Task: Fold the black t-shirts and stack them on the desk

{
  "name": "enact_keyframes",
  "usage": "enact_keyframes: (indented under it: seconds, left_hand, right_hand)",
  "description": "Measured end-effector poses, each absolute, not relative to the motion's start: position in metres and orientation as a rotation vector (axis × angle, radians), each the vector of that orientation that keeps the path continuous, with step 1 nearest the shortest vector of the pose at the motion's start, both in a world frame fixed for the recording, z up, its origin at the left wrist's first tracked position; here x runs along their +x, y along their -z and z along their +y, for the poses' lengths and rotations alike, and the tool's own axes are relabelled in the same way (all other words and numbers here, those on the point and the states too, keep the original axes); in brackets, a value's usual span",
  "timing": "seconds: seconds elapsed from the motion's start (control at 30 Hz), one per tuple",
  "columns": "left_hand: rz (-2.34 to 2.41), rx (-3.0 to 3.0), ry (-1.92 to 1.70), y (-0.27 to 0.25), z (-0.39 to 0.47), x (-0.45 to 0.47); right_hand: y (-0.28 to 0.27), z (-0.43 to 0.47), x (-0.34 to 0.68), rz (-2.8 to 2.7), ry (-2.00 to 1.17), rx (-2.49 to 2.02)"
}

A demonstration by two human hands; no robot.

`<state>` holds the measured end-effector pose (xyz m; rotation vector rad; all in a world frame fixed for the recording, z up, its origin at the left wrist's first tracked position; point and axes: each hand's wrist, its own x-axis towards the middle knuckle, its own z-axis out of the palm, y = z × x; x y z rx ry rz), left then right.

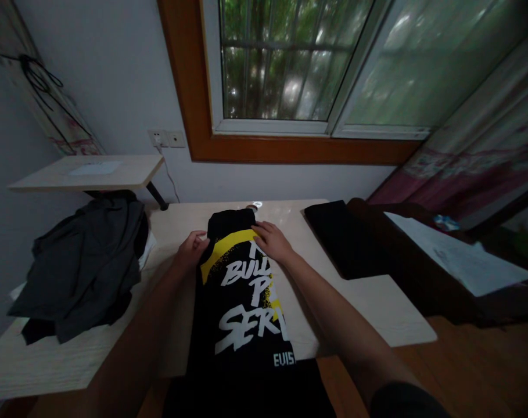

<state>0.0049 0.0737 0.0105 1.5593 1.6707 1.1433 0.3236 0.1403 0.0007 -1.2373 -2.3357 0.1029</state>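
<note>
A black T-shirt with white lettering and a yellow arc lies folded into a long narrow strip on the pale table, its near end hanging past the front edge. My left hand is at the strip's left edge, near the far end, with thumb and fingers apart. Across from it, my right hand rests on the right edge beside the yellow band, its fingers stretched over the cloth. The shirt's underside is hidden.
Dark crumpled clothes are heaped on the left, by a small raised shelf. Folded black cloth lies at the table's right. A brown surface with a white sheet stands beyond it. The window is behind.
</note>
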Motion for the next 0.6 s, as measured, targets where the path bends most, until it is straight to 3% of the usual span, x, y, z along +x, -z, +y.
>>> enact_keyframes:
  seconds: [0.2, 0.5, 0.6]
  left_hand:
    - [1.678, 1.817, -0.891, -0.016, 0.025, -0.002]
    - [1.447, 1.564, -1.086, -0.016, 0.026, -0.009]
    - [1.529, 1.694, -0.982, -0.018, 0.024, -0.011]
  right_hand:
    - [-0.002, 0.128, 0.329, -2.394, -0.097, -1.159]
    - [0.001, 0.116, 0.333, -2.418, -0.074, -1.155]
    - [0.001, 0.114, 0.333, -2.403, -0.057, -1.183]
